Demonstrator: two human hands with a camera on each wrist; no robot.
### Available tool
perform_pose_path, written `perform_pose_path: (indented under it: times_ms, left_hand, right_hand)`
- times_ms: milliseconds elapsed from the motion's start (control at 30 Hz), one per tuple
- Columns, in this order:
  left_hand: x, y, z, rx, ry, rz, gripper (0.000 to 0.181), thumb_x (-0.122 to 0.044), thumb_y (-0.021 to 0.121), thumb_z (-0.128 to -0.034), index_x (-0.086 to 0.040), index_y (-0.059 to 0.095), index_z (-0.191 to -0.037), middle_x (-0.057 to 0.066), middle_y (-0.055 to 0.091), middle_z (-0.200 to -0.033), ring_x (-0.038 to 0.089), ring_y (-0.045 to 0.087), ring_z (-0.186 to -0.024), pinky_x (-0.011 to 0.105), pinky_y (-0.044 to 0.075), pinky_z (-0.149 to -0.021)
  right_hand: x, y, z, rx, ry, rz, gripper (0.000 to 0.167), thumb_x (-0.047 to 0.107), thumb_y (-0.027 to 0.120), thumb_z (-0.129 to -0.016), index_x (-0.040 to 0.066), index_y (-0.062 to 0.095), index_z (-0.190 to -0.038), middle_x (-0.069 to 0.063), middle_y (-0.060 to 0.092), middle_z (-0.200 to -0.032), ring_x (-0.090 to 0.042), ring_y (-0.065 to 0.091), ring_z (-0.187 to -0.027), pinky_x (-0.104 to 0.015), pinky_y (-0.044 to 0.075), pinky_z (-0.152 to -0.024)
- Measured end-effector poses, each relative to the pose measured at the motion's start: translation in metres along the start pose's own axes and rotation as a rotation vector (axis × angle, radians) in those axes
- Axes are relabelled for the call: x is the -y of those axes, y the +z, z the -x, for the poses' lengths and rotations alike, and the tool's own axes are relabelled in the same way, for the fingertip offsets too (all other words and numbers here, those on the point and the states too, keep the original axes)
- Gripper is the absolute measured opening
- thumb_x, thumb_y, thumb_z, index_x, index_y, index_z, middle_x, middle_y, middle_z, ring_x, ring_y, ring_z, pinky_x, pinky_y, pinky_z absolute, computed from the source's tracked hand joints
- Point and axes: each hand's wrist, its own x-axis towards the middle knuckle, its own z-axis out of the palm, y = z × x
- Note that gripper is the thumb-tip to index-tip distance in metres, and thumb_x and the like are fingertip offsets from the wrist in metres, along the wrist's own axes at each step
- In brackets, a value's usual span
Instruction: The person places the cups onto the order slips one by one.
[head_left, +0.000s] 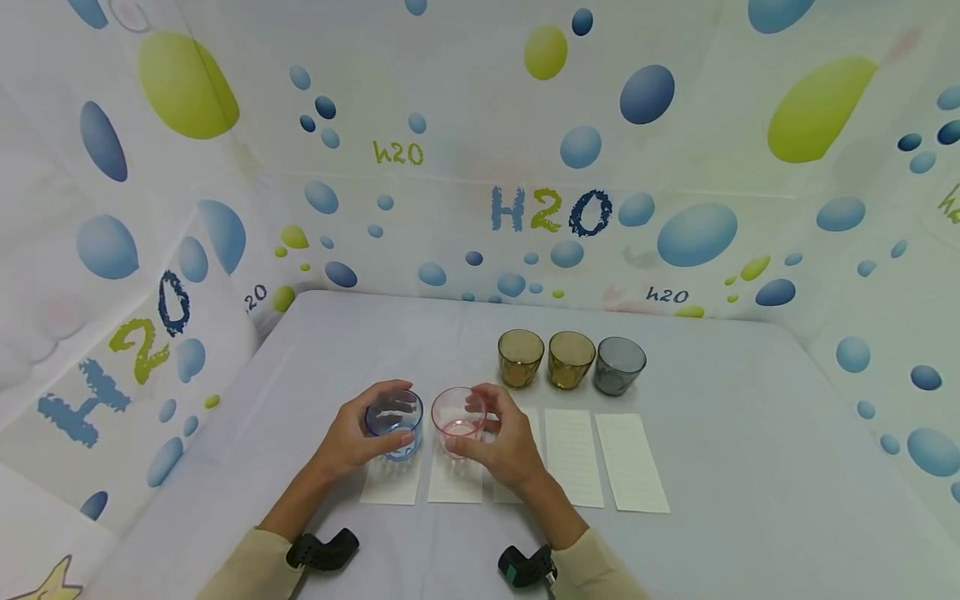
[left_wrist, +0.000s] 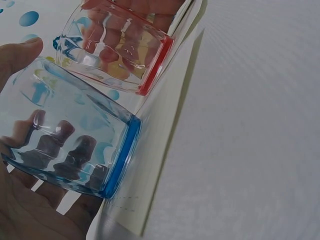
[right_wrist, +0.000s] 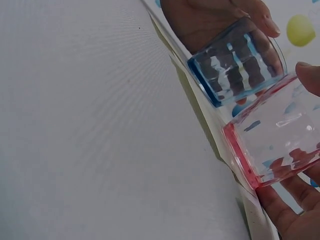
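Pink glass (head_left: 457,417): gripped by the fingers of the right hand (head_left: 513,446)
Blue glass (head_left: 393,421): held by the fingers of the left hand (head_left: 356,429), just left of the pink glass
Amber glasses (head_left: 521,358): 2, set on the table (head_left: 300,375) behind and right of the pink glass
Grey glass (head_left: 619,367): 1, set farther right
Paper strips (head_left: 633,467): 5, laid in a row to both sides of the pink glass

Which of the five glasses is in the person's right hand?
The pink glass, gripped by the right hand. The left hand holds the blue glass; the two amber glasses and the grey glass stand untouched beyond.
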Motion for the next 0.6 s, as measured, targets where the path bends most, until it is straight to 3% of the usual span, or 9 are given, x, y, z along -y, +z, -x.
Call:
perform_pose_path:
  times_ms: [400, 600]
  left_hand:
    - [0.000, 0.000, 0.000, -0.006, -0.011, -0.008, 0.062, -0.013, 0.077, -0.0848, -0.013, 0.053, -0.142, 0.011, 0.064, -0.130, 0.034, 0.064, -0.115, 0.028, 0.053, -0.095]
    - [0.000, 0.000, -0.001, 0.004, -0.002, 0.008, 0.062, -0.012, 0.077, -0.0851, -0.012, 0.053, -0.142, 0.013, 0.064, -0.129, 0.035, 0.065, -0.115, 0.029, 0.054, -0.095]
  right_hand:
    - [0.002, -0.010, -0.003, 0.053, -0.016, 0.069, 0.097, 0.015, 0.092, -0.071, 0.018, 0.039, -0.152, -0.010, 0.055, -0.144, -0.031, 0.054, -0.131, -0.043, 0.052, -0.101]
    - [0.008, -0.016, -0.004, 0.058, -0.043, 0.092, 0.100, 0.016, 0.093, -0.069, 0.019, 0.039, -0.153, -0.005, 0.055, -0.143, -0.031, 0.055, -0.129, -0.044, 0.053, -0.098]
